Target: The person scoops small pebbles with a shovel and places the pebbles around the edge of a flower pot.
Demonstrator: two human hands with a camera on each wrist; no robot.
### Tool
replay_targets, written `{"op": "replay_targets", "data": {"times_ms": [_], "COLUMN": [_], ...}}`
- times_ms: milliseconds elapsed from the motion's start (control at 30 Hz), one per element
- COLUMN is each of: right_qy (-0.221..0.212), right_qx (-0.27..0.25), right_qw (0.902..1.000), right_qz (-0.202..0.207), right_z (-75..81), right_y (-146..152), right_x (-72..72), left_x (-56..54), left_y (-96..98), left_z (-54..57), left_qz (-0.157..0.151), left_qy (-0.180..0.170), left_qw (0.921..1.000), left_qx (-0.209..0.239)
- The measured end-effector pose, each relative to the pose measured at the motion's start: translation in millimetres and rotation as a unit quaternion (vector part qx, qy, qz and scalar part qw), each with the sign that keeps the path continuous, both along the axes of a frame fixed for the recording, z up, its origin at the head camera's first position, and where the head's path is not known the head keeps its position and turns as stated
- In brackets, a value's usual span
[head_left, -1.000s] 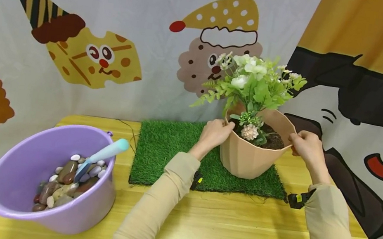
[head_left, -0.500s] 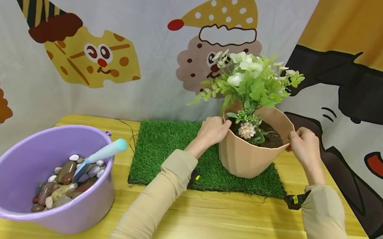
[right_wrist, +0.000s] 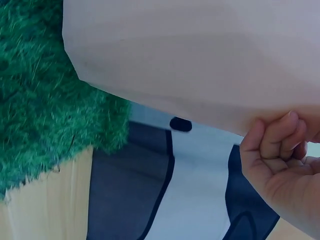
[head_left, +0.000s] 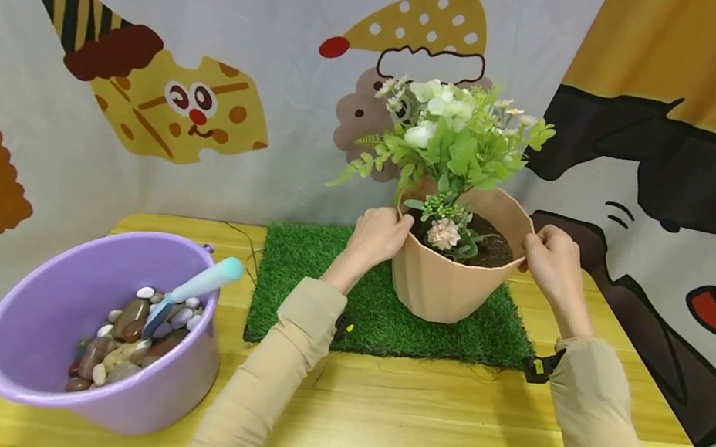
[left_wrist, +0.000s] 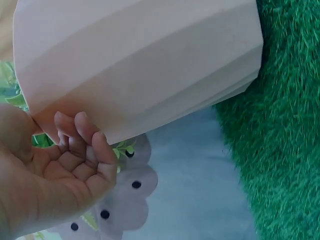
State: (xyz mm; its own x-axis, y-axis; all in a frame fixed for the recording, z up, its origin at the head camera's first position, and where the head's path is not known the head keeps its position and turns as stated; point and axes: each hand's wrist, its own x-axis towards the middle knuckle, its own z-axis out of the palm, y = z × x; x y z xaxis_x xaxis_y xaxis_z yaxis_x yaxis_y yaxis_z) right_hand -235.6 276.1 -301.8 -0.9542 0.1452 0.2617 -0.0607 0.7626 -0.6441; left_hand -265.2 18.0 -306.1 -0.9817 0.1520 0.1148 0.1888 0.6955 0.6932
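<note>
A peach-coloured flower pot (head_left: 442, 291) with faceted sides stands over the green artificial turf mat (head_left: 299, 284); whether its base touches the mat I cannot tell. Dark soil (head_left: 493, 250) fills its lower part, and a leafy plant with white flowers (head_left: 451, 141) rises from it. My left hand (head_left: 378, 238) pinches the pot's left rim between thumb and fingers. At the opposite rim my right hand (head_left: 554, 264) grips in the same way. Both wrist views show curled fingers against the pot wall, the left hand (left_wrist: 60, 170) and the right hand (right_wrist: 280, 155).
On the left of the wooden table (head_left: 396, 425) stands a purple bucket (head_left: 163, 388) holding several pebbles (head_left: 132, 320) and a small shovel with a light-blue handle (head_left: 204, 283). A cartoon-printed cloth (head_left: 245, 2) hangs close behind the table.
Both hands have shifted to the left, carrying the pot and its plant along over the mat. The bucket keeps its place on the table.
</note>
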Motion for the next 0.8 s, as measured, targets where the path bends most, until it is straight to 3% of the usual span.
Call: {"op": "replay_targets", "data": {"times_ms": [200,567,800], "right_qy": [-0.005,-0.027,-0.025], "right_qx": [-0.005,-0.031,-0.034], "right_qw": [0.9996,0.9978,0.9971], "right_qz": [0.029,0.052,0.063], "right_z": [-0.1,-4.1,-8.2], "right_y": [-19,-54,-69], "right_x": [-3.0,-11.1,-15.4], "left_x": [7.6,19.0,24.7], "left_y": [-22.1,-54.1,-69.8], "left_z": [0.4,2.1,0.9], "left_qz": [0.011,0.058,0.068], "left_qy": [0.013,0.014,0.023], "left_qw": [0.9998,0.9982,0.9974], "left_qx": [0.014,-0.006,-0.002]}}
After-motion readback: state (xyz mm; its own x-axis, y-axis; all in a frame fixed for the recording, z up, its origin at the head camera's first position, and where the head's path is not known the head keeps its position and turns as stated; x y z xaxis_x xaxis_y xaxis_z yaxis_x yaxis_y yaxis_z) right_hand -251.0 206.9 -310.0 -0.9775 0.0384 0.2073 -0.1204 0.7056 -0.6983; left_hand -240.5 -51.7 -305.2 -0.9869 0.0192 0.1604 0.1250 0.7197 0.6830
